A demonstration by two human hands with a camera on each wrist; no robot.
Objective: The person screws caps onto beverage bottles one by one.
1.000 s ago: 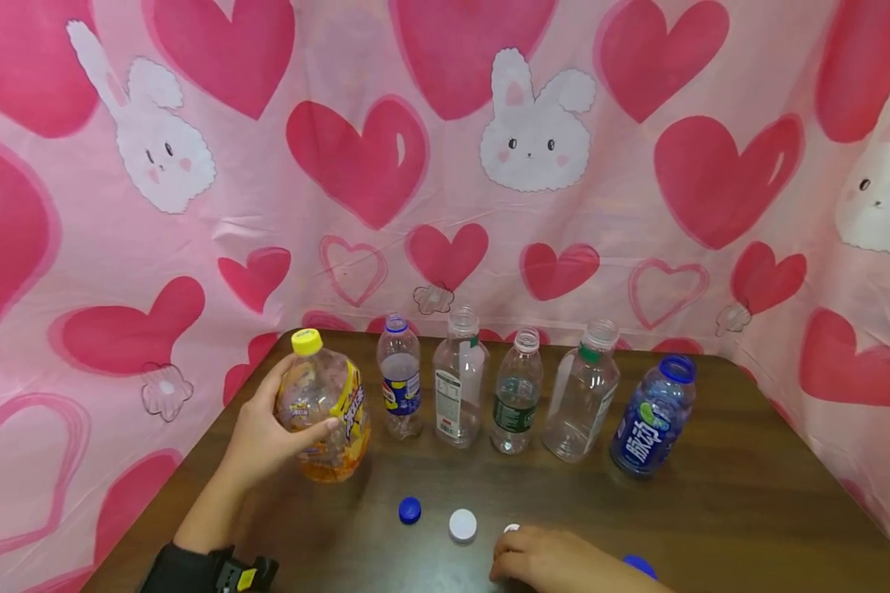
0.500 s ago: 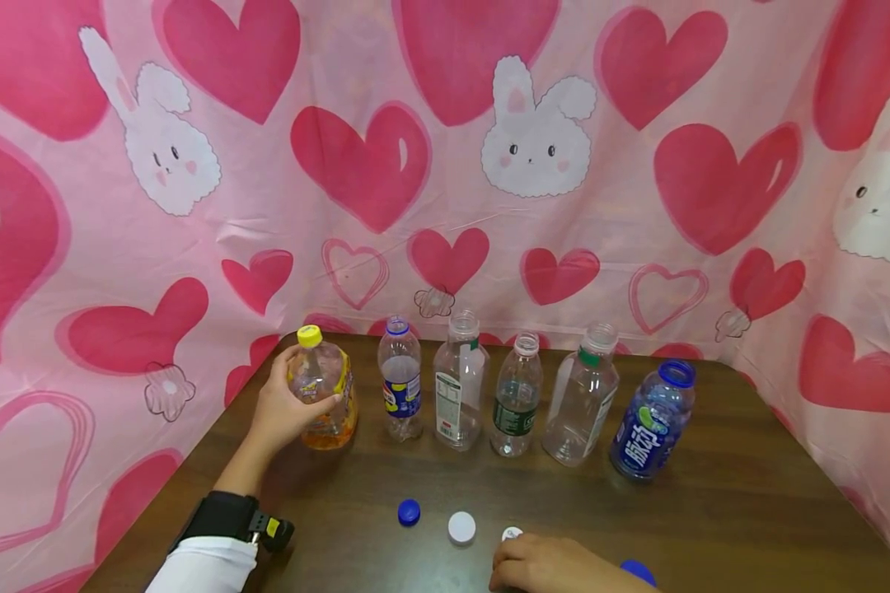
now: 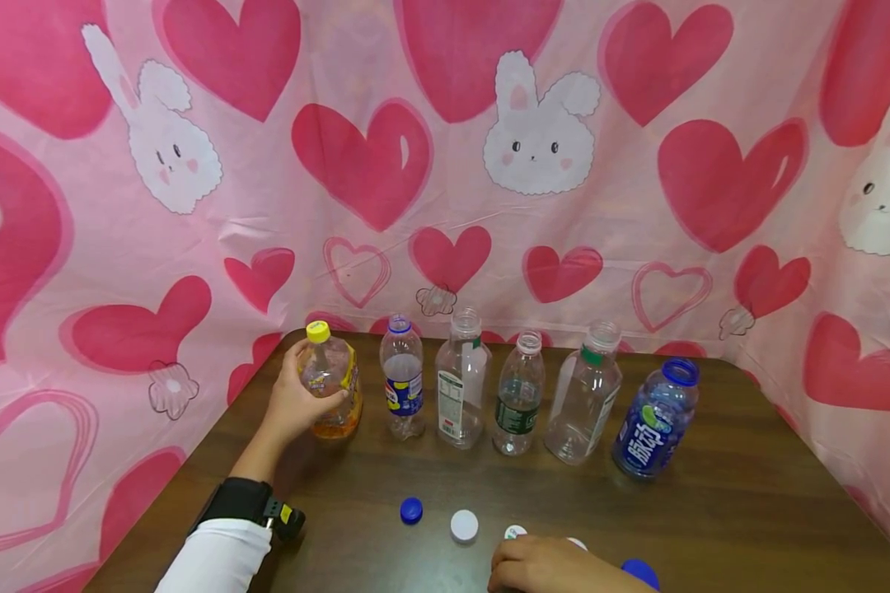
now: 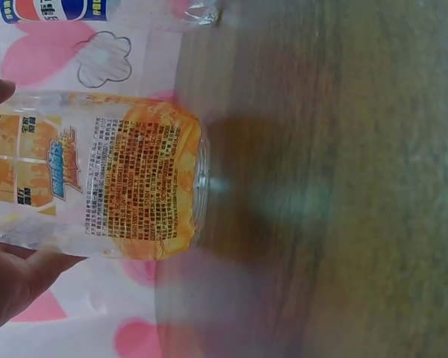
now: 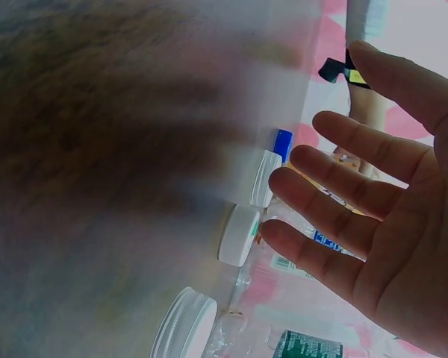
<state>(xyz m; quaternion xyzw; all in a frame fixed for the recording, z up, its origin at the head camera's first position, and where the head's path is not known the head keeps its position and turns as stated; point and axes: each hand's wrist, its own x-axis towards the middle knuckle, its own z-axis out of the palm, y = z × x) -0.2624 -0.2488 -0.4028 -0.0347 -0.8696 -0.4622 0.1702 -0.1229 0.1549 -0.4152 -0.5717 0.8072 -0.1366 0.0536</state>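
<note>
In the head view my left hand grips a clear plastic bottle with an orange label and a yellow cap at the table's far left. The left wrist view has this bottle with its base close to the tabletop. Low in the head view, my right hand hovers behind a row of loose caps, partly covering a white cap with green print. Its fingers are spread and loosely bent in the right wrist view, the palm holding nothing, with white caps beyond the fingertips.
To the right of the held bottle stand several uncapped bottles: one with a blue label, clear ones, one with a green label, and a blue bottle. Loose on the table are a blue cap, a white cap and a larger blue cap.
My left hand has carried the orange-labelled bottle back, away from me, bringing it into line with the other bottles. The right hand has hardly moved.
</note>
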